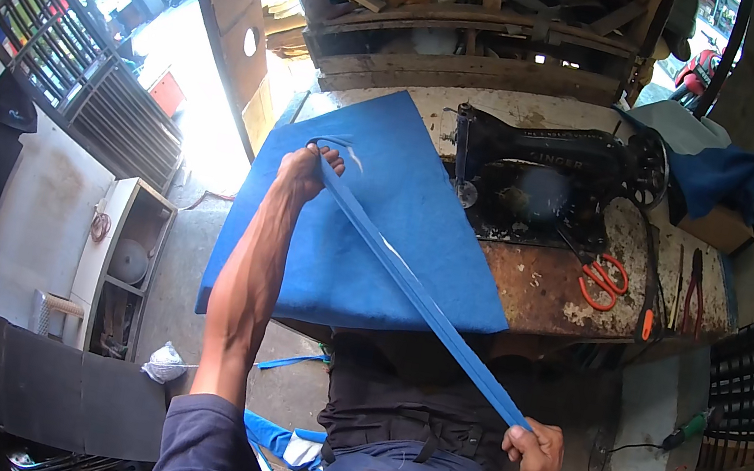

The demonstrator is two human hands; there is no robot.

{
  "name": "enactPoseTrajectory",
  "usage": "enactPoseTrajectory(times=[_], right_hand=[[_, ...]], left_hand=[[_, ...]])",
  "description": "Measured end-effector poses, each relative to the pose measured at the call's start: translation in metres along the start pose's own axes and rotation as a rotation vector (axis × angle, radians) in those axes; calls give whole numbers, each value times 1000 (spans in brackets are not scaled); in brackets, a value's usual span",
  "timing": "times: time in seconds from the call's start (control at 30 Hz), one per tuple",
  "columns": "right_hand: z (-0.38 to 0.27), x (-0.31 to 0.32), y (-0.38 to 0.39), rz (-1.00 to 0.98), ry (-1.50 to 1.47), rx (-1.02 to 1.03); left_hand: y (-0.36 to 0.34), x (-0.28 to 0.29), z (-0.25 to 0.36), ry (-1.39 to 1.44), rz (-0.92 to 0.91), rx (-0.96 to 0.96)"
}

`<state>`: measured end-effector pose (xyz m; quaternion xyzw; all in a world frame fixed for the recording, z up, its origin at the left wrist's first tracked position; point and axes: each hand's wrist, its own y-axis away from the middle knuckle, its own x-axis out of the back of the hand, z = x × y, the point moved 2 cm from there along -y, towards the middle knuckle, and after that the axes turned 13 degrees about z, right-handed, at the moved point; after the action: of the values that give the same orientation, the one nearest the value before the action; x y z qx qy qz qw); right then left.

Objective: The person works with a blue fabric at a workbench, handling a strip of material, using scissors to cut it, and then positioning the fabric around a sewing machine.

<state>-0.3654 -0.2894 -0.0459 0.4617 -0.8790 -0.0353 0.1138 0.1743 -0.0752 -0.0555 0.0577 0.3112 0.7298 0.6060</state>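
Observation:
A long blue fabric strip point(425, 306) is stretched taut on a slant between my hands. My left hand point(308, 170) is closed round its far end, above a large blue cloth-covered panel point(353, 261). A short tail of the strip curls out past that fist. Close to my body at the lower right, my right hand point(536, 454) grips the other end, off the table's front edge. The panel lies on the table and overhangs its near edge. A black sewing machine point(548, 164) stands just right of the panel.
Orange-handled scissors point(603, 281), pliers point(694, 294) and an orange-tipped tool point(647, 324) lie on the worn table point(546, 299). Blue cloth covers a box point(719, 231) at the right. A white cabinet point(117, 267) stands left; blue scraps point(278, 439) are on the floor.

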Motion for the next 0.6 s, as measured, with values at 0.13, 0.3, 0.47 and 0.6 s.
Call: enactPoseTrajectory(times=[0.13, 0.3, 0.47, 0.6], right_hand=[[18, 19, 11, 112, -157, -101], [32, -13, -5, -38, -173, -231], [36, -89, -55, -153, -295, -299], [46, -140, -75, -246, -417, -467]], left_hand=[[-47, -1, 27, -4, 99, -130], [-85, -32, 50, -20, 14, -233], [-117, -64, 104, -241, -50, -380], [-69, -57, 99, -780, 231, -801]])
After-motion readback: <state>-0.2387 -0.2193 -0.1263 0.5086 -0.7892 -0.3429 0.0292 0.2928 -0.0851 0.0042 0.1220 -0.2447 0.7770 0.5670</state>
